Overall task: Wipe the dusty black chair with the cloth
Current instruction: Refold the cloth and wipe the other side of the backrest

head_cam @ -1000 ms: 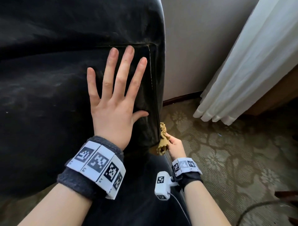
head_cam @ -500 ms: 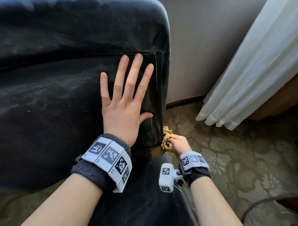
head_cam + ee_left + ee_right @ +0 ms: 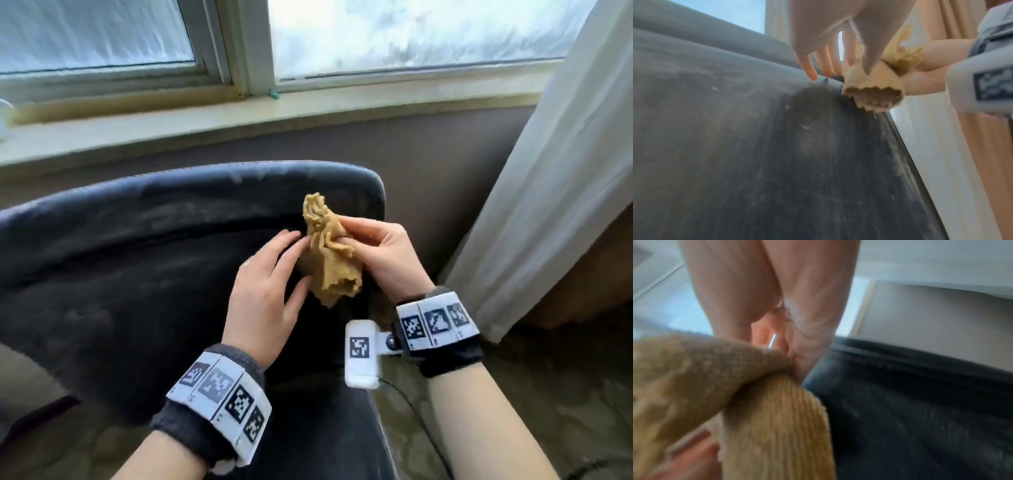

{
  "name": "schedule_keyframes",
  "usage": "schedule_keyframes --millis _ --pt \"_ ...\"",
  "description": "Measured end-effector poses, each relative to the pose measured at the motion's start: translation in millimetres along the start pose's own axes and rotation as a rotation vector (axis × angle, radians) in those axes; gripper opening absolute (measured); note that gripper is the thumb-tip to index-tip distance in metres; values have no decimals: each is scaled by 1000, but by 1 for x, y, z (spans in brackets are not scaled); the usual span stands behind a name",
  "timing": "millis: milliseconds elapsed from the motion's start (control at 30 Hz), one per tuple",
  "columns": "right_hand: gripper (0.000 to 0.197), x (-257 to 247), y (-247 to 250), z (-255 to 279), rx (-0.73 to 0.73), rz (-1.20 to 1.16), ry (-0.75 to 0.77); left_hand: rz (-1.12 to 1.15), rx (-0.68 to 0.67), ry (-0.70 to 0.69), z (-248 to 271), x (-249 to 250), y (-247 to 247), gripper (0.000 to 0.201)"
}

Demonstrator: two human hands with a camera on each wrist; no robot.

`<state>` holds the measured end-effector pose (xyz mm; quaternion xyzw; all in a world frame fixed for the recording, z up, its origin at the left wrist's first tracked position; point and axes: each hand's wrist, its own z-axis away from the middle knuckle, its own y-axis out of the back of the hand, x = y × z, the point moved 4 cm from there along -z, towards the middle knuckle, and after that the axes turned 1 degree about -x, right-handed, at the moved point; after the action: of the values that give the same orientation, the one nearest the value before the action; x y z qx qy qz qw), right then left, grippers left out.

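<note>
The dusty black chair [image 3: 144,260] fills the left and middle of the head view, its rounded back edge pale with dust. A crumpled tan cloth [image 3: 329,260] hangs just above the chair's right part. My right hand [image 3: 346,236] grips the cloth's upper half from the right, fingers and thumb curled round it. My left hand [image 3: 301,263] reaches in from the left with relaxed fingers whose tips touch the cloth. In the left wrist view the thumb [image 3: 867,68] rests on the cloth [image 3: 875,91] over the streaked chair [image 3: 756,146]. The right wrist view shows cloth [image 3: 715,394] close up.
A window sill [image 3: 239,116] and grey wall run behind the chair. A white curtain [image 3: 548,188] hangs to the right, down to a patterned carpet [image 3: 565,411]. A thin cable [image 3: 414,407] trails from my right wrist camera.
My left hand has lifted off the chair's surface and come to the cloth. My right hand has raised the cloth from beside the chair's edge to above it. The view has tilted up.
</note>
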<state>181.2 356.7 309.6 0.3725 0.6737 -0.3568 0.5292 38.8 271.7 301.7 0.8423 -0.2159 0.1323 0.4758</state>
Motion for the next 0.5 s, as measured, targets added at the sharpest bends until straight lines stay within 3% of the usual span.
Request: schedule_keyframes --millis 100,233,367,500 --pt "33 -3 -48 -17 11 239 113 27 72 100 1 -21 22 49" --pt "23 -6 -88 -19 196 583 323 88 195 221 19 -46 52 46" --pt "27 -12 -148 -17 84 731 453 150 301 303 40 -62 83 41" --pt "32 -8 -205 -23 35 817 457 5 418 342 62 -81 117 44"
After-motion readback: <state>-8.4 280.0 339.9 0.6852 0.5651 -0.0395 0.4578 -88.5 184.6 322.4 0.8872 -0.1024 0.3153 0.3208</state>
